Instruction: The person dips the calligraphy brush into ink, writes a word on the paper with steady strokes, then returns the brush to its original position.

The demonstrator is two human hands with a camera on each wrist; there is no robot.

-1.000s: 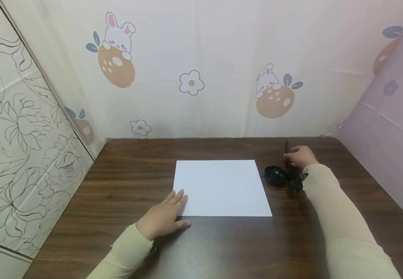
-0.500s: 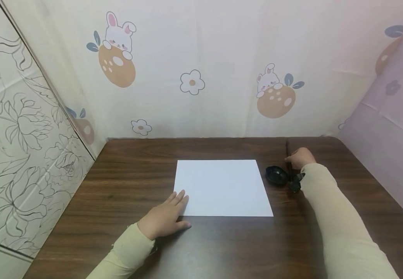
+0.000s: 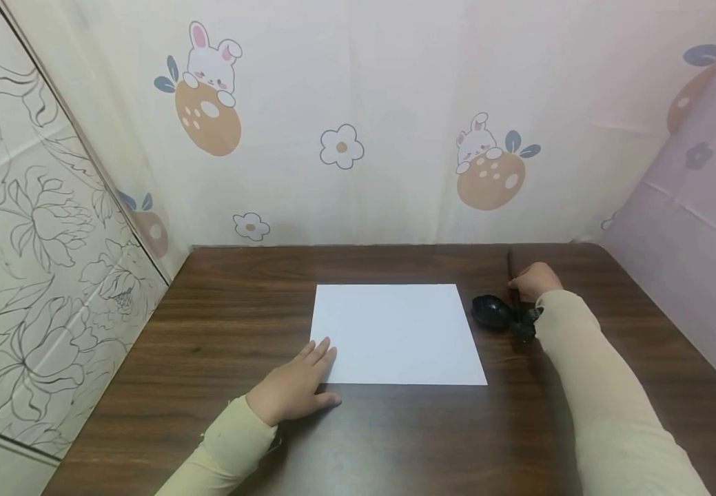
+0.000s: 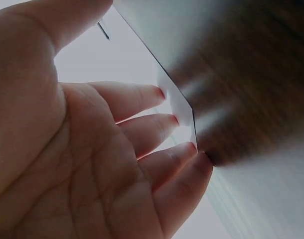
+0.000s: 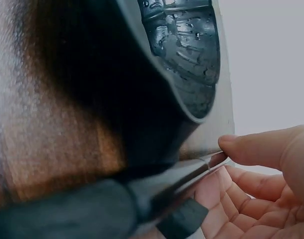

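Observation:
A dark brush (image 3: 510, 262) stands out at the right of the table, its handle pointing toward the back wall. My right hand (image 3: 536, 279) pinches it between thumb and fingers; the right wrist view shows the thumb (image 5: 256, 147) on top of the handle (image 5: 217, 160). Just left of it sits a black bowl (image 3: 491, 312), its ribbed inside (image 5: 187, 45) dotted with wet drops. My left hand (image 3: 289, 389) lies with straight fingers over the lower left corner of a blank white sheet of paper (image 3: 397, 334), the thumb resting off the sheet.
A small dark block (image 5: 184, 219) shows beneath the brush in the right wrist view. The brown wooden table (image 3: 221, 296) ends at a patterned curtain (image 3: 395, 186) behind, with a flower-printed panel (image 3: 29, 227) along the left.
The right hand's fingers have drawn closer together on the brush handle, and its forearm has shifted slightly left. The left hand keeps its place on the paper.

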